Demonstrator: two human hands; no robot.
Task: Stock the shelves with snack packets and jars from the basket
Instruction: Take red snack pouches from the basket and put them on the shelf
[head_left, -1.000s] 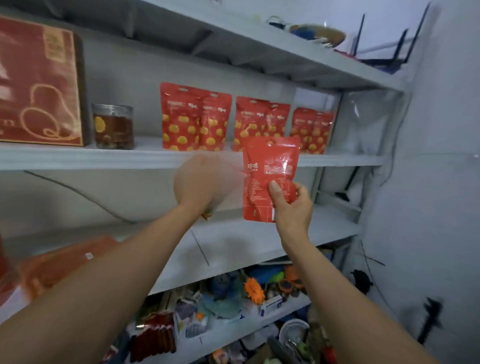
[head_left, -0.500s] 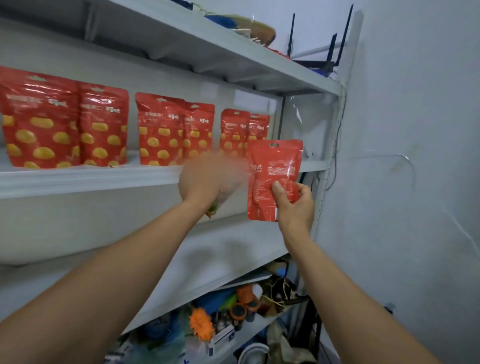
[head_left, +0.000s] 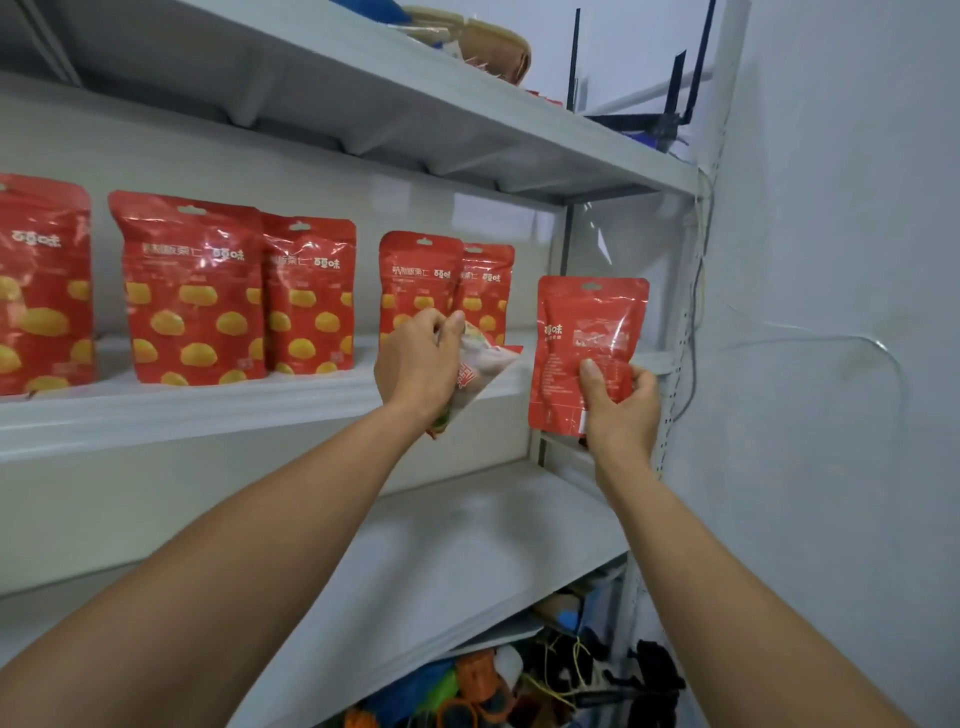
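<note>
My right hand (head_left: 621, 410) grips a red snack packet (head_left: 589, 332) by its lower part, upright, its plain back facing me, in front of the right end of the middle shelf (head_left: 208, 410). My left hand (head_left: 415, 364) holds a second packet (head_left: 480, 376), pale and red, tilted with its top toward the shelf edge. Several red packets with yellow chestnuts (head_left: 192, 291) stand in a row on that shelf, the nearest pair (head_left: 421, 280) just behind my left hand.
A top shelf (head_left: 467, 119) hangs above with a woven item and a black frame on it. A bare lower shelf (head_left: 441, 561) sits below my arms. Mixed clutter (head_left: 493, 686) fills the bottom level. A white wall (head_left: 841, 364) closes the right side.
The view has shifted right along the shelf and closer. Both hands with their packets have risen slightly toward the right end of the middle shelf; my left hand is sharper, no longer blurred.
</note>
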